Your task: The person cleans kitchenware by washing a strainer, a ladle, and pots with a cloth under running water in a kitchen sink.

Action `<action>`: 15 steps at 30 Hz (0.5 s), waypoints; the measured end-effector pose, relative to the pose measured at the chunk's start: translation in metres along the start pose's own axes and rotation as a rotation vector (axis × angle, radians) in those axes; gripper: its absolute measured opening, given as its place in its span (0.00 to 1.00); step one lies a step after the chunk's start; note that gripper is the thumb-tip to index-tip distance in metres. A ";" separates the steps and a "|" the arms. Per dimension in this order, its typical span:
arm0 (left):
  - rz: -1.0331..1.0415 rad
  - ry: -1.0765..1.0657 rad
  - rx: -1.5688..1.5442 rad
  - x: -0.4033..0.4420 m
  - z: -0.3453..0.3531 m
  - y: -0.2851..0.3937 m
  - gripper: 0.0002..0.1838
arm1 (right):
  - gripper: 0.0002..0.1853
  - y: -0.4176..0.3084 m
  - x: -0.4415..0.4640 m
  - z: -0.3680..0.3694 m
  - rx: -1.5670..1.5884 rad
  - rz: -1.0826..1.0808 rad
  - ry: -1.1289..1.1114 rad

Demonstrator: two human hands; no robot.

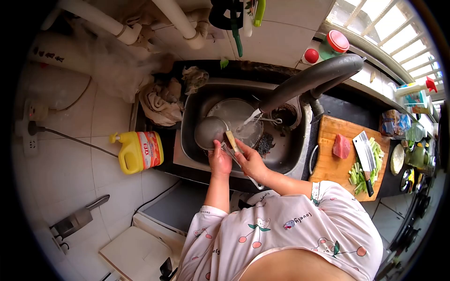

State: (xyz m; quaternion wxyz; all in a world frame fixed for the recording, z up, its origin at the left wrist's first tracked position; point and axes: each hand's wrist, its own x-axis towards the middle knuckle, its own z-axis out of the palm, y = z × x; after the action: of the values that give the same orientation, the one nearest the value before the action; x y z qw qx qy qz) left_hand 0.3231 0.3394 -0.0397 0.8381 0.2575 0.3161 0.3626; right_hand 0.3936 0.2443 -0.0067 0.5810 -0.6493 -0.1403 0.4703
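My left hand (220, 158) is closed at the lower edge of a round grey metal utensil head (211, 132), shaped like a ladle or strainer; I cannot tell which. My right hand (251, 161) grips beside a pale wooden handle (231, 140) that meets the head's right side. A long metal handle (255, 182) with a hanging hole sticks out below my right hand. Both hands are over the near part of the steel sink (187, 140). Behind them a round metal pan (225, 110) lies in the basin, with water falling from the tap (314, 77).
A dark scouring pad (266, 144) lies in the basin. To the right, a wooden board (328, 164) carries meat (341, 146), a cleaver (364, 152) and chopped greens (358, 178). Cloths (161, 103) and a yellow detergent jug (136, 152) are on the left.
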 end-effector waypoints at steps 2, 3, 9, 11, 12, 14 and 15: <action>0.006 -0.020 -0.004 -0.003 -0.001 -0.010 0.23 | 0.24 0.012 0.013 0.007 0.038 0.002 0.026; 0.018 -0.020 -0.004 -0.005 0.000 -0.013 0.23 | 0.24 0.006 0.018 0.008 0.066 0.034 0.040; 0.033 0.026 0.071 -0.012 0.002 -0.014 0.21 | 0.25 0.042 0.024 0.018 -0.110 -0.163 0.157; 0.070 0.017 0.113 -0.020 0.007 -0.024 0.21 | 0.26 0.029 0.049 0.007 -0.064 -0.029 0.194; 0.097 0.063 0.113 -0.021 0.008 -0.027 0.20 | 0.25 0.019 0.045 0.004 -0.054 0.020 0.180; 0.041 0.088 0.093 -0.018 0.002 -0.016 0.20 | 0.25 0.038 0.018 0.018 -0.124 -0.190 0.147; 0.014 0.109 0.078 -0.018 -0.002 -0.015 0.20 | 0.26 0.052 0.010 0.024 -0.162 -0.311 0.160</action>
State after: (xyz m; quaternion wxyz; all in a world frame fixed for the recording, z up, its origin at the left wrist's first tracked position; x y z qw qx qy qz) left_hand 0.3189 0.3166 -0.0444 0.8064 0.2719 0.3735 0.3693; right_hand 0.3610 0.2519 -0.0546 0.6019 -0.6997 -0.2297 0.3089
